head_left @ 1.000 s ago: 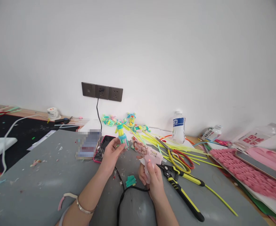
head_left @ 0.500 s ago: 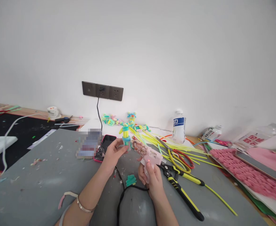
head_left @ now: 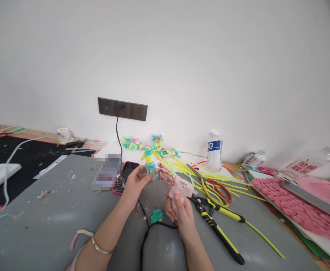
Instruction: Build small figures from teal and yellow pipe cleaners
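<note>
Between the fingertips of my left hand (head_left: 136, 184) is a small pipe-cleaner figure (head_left: 149, 160), yellow and teal, held upright. My right hand (head_left: 180, 212) is wrapped round the handle of a pink glue gun (head_left: 180, 186), whose small red light glows. The gun's patterned front points up and left, its tip close beside the lower part of the figure; whether they touch I cannot tell. Below, on the grey mat (head_left: 69, 210), lies a flat teal pipe-cleaner piece (head_left: 156, 216) near the black cord (head_left: 144, 241).
Pliers (head_left: 218, 226) with black and yellow handles, scissors (head_left: 204, 178) and yellow-green pipe cleaners (head_left: 232, 178) lie to the right. More small figures (head_left: 157, 141) sit by the wall. A phone (head_left: 129, 169) lies behind my left hand. Bottles (head_left: 214, 152) stand or lie along the wall.
The pipe-cleaner figure has tilted and shifted very slightly left and down in my left hand. My right hand and the glue gun stay almost still.
</note>
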Motion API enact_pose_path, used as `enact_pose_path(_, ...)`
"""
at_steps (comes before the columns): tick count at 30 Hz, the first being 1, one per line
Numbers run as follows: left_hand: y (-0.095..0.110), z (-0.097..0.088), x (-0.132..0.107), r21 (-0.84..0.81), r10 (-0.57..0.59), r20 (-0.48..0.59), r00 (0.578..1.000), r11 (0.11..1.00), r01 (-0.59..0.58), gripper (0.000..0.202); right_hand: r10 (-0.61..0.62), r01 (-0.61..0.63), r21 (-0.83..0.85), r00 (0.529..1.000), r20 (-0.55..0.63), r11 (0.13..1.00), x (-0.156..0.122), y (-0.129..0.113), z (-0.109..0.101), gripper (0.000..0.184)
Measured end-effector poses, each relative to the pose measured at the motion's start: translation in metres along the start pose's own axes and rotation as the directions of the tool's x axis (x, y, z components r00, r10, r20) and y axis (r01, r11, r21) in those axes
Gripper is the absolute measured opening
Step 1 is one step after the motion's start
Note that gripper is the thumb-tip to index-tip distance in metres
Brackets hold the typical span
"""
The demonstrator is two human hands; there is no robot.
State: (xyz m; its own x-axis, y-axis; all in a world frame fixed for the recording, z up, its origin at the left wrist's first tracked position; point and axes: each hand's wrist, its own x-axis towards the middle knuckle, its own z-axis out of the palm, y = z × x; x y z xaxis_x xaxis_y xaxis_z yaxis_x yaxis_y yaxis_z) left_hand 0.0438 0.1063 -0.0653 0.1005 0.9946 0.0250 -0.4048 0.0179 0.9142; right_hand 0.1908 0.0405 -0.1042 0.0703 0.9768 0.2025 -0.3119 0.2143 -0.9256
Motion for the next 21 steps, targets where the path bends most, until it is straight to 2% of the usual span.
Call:
enact_pose_path(12, -0.0024, -0.0025, 0.002, -0.017, 0.011, 0.002, 1.0, 1.0, -0.01, 0.038, 0.0, 0.0, -0.016, 1.0, 0.014, 1.0, -0.0005, 0.0011, -0.0016, 0.049)
enact_pose_path(21, -0.0018, -0.0006, 0.0025, -0.073, -0.004, -0.043, 0.999, 0.997, 0.001, 0.04, 0.016, -0.016, -0.019, 1.0, -0.001, 1.0, -0.0019, -0.0047, 0.0033, 0.047)
